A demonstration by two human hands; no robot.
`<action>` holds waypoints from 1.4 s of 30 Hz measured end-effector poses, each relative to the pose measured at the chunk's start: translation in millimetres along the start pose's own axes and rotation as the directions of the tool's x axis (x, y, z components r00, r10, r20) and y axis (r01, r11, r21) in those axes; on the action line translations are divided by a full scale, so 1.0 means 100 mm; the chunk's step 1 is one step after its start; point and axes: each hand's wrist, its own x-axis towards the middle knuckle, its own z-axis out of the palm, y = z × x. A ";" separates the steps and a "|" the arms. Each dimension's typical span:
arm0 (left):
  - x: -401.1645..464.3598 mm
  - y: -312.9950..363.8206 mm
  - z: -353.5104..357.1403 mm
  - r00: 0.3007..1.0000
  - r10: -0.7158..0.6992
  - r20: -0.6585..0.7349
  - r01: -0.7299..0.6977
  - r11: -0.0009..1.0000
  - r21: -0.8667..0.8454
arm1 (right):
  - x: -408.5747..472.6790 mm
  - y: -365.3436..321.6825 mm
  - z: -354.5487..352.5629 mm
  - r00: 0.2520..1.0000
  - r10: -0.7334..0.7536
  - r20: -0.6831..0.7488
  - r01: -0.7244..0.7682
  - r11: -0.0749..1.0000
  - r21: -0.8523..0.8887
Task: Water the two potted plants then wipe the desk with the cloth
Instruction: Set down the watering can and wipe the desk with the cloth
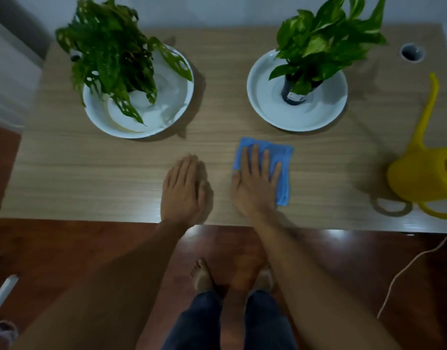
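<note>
Two potted plants stand at the back of the wooden desk (pixel 91 173). The left plant (pixel 111 51) sits in a white bowl (pixel 172 117), the right plant (pixel 326 39) in a white dish (pixel 268 107). A blue cloth (pixel 284 162) lies flat on the desk in front of the right dish, and my right hand (pixel 255 180) presses down on it, palm flat, fingers spread. My left hand (pixel 184 188) rests flat on the bare desk beside it, holding nothing. A yellow watering can (pixel 419 170) stands at the desk's right edge, its long spout pointing back.
A round cable hole (pixel 412 53) is in the desk's back right corner. A white wall runs behind the desk. Below the front edge I see a reddish wooden floor, my legs and bare feet, and a pale cord (pixel 404 271) at right.
</note>
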 end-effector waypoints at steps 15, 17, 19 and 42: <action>-0.07 -0.82 -0.36 0.937 -0.348 0.024 0.348 0.937 0.018 | 0.06 0.06 0.06 0.791 -0.607 0.075 0.608 0.766 -0.210; -0.06 -0.79 -0.31 0.944 -0.327 0.047 0.326 0.945 0.024 | -0.14 0.46 0.00 0.655 -0.738 0.162 0.755 0.628 -0.189; -0.05 -0.75 -0.26 0.946 -0.319 0.057 0.318 0.948 0.026 | -0.12 0.90 -0.16 0.682 -0.710 0.176 0.731 0.654 -0.192; 0.03 -1.51 -0.51 0.878 -0.473 -0.076 0.473 0.881 -0.013 | 0.06 -1.25 0.27 0.529 -0.812 0.249 0.843 0.536 -0.041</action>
